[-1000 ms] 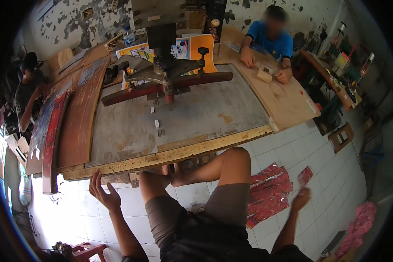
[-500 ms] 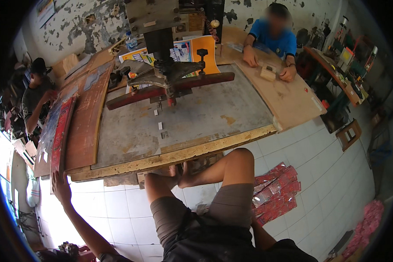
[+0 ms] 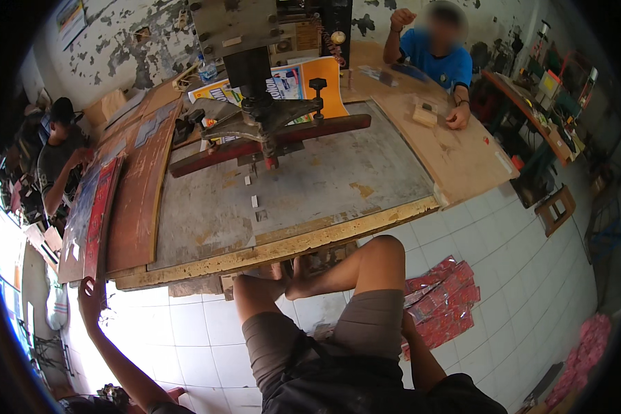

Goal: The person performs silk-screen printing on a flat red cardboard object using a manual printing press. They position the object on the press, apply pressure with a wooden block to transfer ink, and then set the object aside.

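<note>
At the near end of a long red printed plastic strip (image 3: 103,207), my left hand (image 3: 90,301) has its fingers curled in a pinch. The strip lies along the left boards, and its end hangs over the table edge beside my fingers. Low on the right, my right hand (image 3: 408,329) is beside my thigh, next to a pile of red plastic packets (image 3: 443,300) on the floor. My leg partly covers that hand, and its fingers are hidden.
A press head with a red crossbar (image 3: 221,156) stands over the grey metal tabletop (image 3: 310,186). A co-worker in blue (image 3: 435,58) sits behind a wooden block (image 3: 425,114); another person (image 3: 58,152) works at far left. A pink heap (image 3: 579,359) lies at right.
My left hand has gone from lying extended at the strip's end to a curled pinch, slightly lower. My right hand has come more into view. The co-worker in blue has raised one hand.
</note>
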Tool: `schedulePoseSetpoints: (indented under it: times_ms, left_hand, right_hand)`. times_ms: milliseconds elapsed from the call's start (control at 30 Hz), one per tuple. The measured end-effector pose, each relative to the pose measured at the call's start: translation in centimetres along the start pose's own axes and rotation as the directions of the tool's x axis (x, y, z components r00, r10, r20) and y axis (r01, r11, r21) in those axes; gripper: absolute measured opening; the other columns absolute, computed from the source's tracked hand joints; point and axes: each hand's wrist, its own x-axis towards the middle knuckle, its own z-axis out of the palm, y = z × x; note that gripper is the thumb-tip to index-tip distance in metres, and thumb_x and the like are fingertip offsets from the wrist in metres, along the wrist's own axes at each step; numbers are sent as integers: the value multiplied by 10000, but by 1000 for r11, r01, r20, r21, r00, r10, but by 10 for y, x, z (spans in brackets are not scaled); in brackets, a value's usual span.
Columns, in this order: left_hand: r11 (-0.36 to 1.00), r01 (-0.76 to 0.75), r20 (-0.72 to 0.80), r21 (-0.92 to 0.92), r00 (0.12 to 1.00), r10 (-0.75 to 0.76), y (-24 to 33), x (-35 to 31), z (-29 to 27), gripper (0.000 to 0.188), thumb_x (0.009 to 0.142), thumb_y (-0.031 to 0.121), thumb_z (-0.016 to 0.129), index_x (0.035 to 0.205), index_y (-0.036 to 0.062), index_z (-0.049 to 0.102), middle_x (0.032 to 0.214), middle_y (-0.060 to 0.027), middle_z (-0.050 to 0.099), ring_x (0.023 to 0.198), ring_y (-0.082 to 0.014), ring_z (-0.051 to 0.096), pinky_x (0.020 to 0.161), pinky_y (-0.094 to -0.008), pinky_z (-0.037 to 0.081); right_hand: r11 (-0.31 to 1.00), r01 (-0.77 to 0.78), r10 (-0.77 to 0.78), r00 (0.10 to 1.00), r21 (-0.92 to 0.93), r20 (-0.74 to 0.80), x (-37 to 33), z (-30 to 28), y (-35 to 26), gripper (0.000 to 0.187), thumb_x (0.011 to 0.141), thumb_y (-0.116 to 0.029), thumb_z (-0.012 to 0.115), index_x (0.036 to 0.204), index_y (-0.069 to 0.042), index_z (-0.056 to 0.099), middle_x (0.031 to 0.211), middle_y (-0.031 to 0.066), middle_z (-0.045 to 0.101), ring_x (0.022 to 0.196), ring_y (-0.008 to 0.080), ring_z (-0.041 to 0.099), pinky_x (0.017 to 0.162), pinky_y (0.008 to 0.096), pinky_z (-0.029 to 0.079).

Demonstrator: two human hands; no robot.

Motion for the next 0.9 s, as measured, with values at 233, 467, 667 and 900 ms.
schedulePoseSetpoints:
  times_ms: [233,467,667,900]
  left_hand:
    - [977,-206,-29,53,978,208,4,19,1,346,1055,367,724,1226,67,715,931,-167,709,855,-256,698,749,-462,534]
    - [963,-248,-73,105,964,257,-8,22,-3,323,966,298,822,1151,56,712,852,-114,667,790,-229,641,746,-427,516]
    - [984,-159,5,75,987,159,-28,41,-12,343,901,278,880,1119,78,705,776,-28,606,672,-156,572,637,-382,496]
    - [991,92,160,-101,984,-76,-22,61,-20,573,866,258,897,1297,-23,646,786,-89,688,648,-164,682,563,-335,523]
  right_hand:
    - [973,186,-169,978,-140,122,8,-4,45,587,986,-220,683,1518,-5,558,1397,265,695,1245,422,703,1045,498,547]
    - [982,180,-176,982,-57,68,3,-14,-30,515,970,-192,688,1435,18,618,1336,292,709,1252,443,690,1048,489,552]
    - [942,292,-286,956,-167,62,14,-12,-32,535,936,-100,703,1450,2,598,1369,293,687,1280,488,657,1055,504,550]
    - [960,260,-255,965,-100,57,14,-13,-27,578,937,-116,715,1491,-17,582,1376,286,697,1285,485,663,1051,499,552]
